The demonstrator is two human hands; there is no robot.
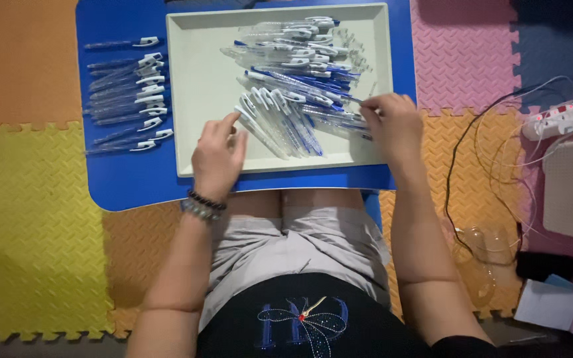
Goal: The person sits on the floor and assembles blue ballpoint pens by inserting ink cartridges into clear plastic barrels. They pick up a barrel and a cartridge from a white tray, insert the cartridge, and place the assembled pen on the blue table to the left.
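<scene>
Blue table, upper centre of frame, over foam floor mats. On it: pale rectangular tray w/ heap of clear blue-and-white pens in its upper-right part, one fanned group lower centre. Row of pen barrels lies on table, left of tray. Left hand: fingers loosely apart, tips touching fanned pens. Right hand: fingers pinched together on pens at tray's right edge.
</scene>
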